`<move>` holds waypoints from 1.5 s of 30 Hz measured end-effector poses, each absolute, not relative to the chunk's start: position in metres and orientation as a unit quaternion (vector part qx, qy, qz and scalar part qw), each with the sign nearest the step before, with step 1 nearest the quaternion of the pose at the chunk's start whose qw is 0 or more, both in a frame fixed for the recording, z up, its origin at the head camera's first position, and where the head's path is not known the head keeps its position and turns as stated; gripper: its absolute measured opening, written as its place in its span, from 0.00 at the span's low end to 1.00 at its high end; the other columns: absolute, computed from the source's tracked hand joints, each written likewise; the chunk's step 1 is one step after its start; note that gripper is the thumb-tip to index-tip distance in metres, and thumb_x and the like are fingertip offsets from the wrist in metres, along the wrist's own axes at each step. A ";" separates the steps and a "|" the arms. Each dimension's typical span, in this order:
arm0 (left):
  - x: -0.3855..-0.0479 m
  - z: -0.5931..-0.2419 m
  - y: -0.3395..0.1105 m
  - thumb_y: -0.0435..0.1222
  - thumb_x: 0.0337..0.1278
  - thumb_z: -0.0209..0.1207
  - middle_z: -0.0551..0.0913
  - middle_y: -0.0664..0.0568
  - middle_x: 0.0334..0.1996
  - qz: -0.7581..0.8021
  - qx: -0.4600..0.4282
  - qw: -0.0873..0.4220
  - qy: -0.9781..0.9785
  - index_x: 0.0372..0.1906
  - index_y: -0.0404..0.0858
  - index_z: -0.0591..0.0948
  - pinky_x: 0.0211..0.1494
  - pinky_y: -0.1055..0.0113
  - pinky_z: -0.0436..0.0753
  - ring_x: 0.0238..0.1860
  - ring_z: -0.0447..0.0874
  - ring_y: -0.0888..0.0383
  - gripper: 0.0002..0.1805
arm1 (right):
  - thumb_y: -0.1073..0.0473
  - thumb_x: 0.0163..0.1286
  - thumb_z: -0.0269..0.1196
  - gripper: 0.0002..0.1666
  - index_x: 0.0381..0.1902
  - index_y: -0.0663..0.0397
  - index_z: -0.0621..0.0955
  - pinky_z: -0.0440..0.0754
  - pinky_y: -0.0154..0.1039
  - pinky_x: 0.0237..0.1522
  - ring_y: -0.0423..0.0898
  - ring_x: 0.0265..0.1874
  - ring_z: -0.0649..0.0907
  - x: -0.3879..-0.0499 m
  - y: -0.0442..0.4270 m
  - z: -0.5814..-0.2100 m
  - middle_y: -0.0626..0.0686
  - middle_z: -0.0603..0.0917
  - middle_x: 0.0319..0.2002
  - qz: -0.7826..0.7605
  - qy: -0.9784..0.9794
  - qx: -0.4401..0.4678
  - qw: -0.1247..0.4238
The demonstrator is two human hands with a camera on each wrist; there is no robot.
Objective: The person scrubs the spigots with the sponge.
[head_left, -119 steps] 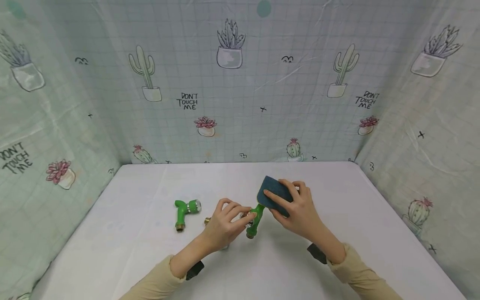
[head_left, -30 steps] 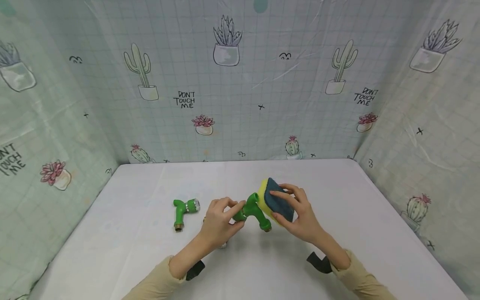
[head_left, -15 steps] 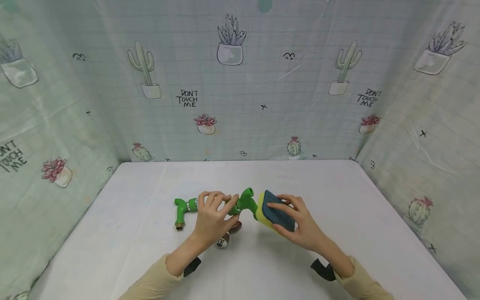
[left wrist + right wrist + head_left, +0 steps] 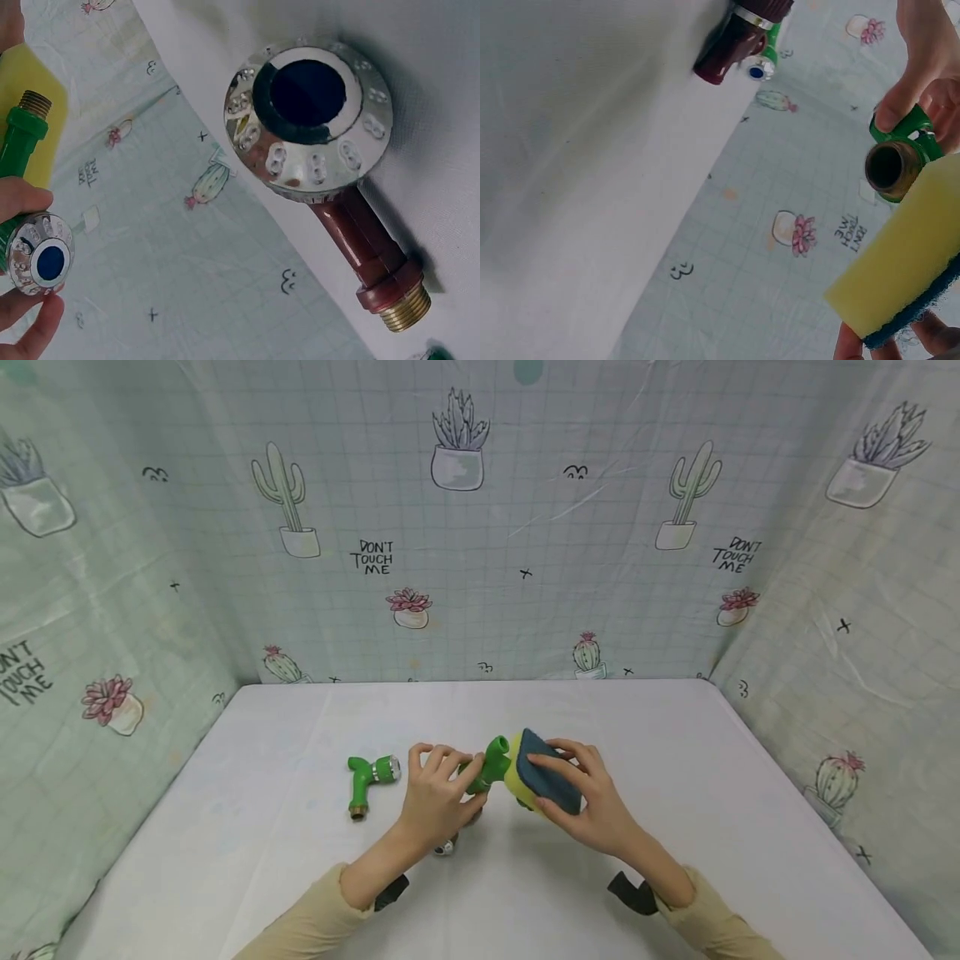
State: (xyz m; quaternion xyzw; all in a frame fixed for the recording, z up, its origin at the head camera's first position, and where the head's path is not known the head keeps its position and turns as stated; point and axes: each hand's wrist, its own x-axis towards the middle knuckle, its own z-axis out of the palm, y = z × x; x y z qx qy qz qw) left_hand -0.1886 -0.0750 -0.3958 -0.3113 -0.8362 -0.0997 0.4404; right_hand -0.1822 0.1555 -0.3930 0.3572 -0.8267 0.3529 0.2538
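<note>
My left hand (image 4: 438,797) pinches a green tap (image 4: 495,760) by its round knob end, holding it above the table. The tap's chrome knob face with a dark blue centre (image 4: 51,262) shows in the left wrist view. A yellow sponge with a dark blue scouring side (image 4: 549,777) is gripped by my right hand (image 4: 600,806). Its yellow face lies against the tap's body and hides part of it in the head view. The threaded brass end (image 4: 889,166) of the tap sticks out beside the sponge in the right wrist view.
A second green tap (image 4: 362,789) lies on the white table (image 4: 285,860) to the left. Below my left hand lies a dark red-brown tap (image 4: 360,240) with a chrome knob and brass thread, mostly covered in the head view. A patterned cloth (image 4: 480,610) surrounds the table.
Over these seconds the left hand has turned the green tap round. Since half a second ago both hands have shifted slightly, and the sponge has moved left and up over the tap.
</note>
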 end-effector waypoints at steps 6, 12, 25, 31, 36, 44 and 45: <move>-0.186 -0.398 -0.073 0.43 0.27 0.71 0.83 0.55 0.29 -0.129 -0.315 0.430 -0.836 0.37 0.42 0.83 0.44 0.55 0.68 0.31 0.75 0.58 0.22 | 0.62 0.47 0.68 0.31 0.53 0.44 0.75 0.72 0.43 0.39 0.47 0.47 0.68 -0.185 0.150 -0.390 0.56 0.70 0.54 0.365 -0.819 0.359 0.258; -0.188 -0.397 -0.077 0.43 0.26 0.71 0.84 0.54 0.31 -0.156 -0.310 0.438 -0.830 0.38 0.41 0.83 0.43 0.57 0.67 0.29 0.73 0.59 0.23 | 0.61 0.46 0.69 0.31 0.52 0.44 0.75 0.72 0.42 0.38 0.46 0.47 0.68 -0.184 0.154 -0.392 0.55 0.70 0.54 0.359 -0.825 0.351 0.258; -0.191 -0.393 -0.085 0.42 0.25 0.71 0.84 0.55 0.30 -0.169 -0.288 0.442 -0.833 0.37 0.40 0.83 0.41 0.59 0.69 0.28 0.72 0.59 0.23 | 0.60 0.47 0.69 0.31 0.52 0.41 0.75 0.73 0.40 0.37 0.43 0.46 0.67 -0.178 0.171 -0.408 0.54 0.70 0.55 0.330 -0.842 0.346 0.248; -0.187 -0.395 -0.083 0.44 0.26 0.71 0.83 0.55 0.27 -0.176 -0.286 0.415 -0.846 0.37 0.40 0.83 0.40 0.61 0.69 0.29 0.73 0.60 0.23 | 0.60 0.46 0.69 0.32 0.52 0.42 0.75 0.73 0.40 0.38 0.43 0.47 0.67 -0.176 0.172 -0.412 0.54 0.69 0.55 0.335 -0.841 0.347 0.247; -0.186 -0.395 -0.081 0.41 0.26 0.71 0.80 0.56 0.29 -0.200 -0.288 0.399 -0.847 0.38 0.40 0.83 0.40 0.60 0.67 0.31 0.73 0.60 0.23 | 0.61 0.45 0.69 0.32 0.52 0.42 0.75 0.74 0.41 0.39 0.44 0.48 0.67 -0.177 0.169 -0.409 0.54 0.69 0.56 0.338 -0.838 0.350 0.246; -0.185 -0.392 -0.079 0.33 0.29 0.71 0.75 0.52 0.36 -0.233 -0.299 0.369 -0.849 0.41 0.39 0.82 0.46 0.52 0.65 0.35 0.76 0.57 0.23 | 0.62 0.45 0.69 0.32 0.51 0.45 0.76 0.73 0.43 0.41 0.48 0.49 0.68 -0.179 0.157 -0.402 0.56 0.69 0.55 0.353 -0.822 0.369 0.252; -0.184 -0.392 -0.079 0.33 0.29 0.71 0.75 0.52 0.35 -0.233 -0.295 0.369 -0.850 0.42 0.38 0.81 0.47 0.51 0.65 0.35 0.76 0.57 0.24 | 0.62 0.45 0.69 0.32 0.51 0.45 0.76 0.73 0.43 0.41 0.48 0.48 0.68 -0.179 0.156 -0.401 0.56 0.69 0.55 0.355 -0.820 0.371 0.253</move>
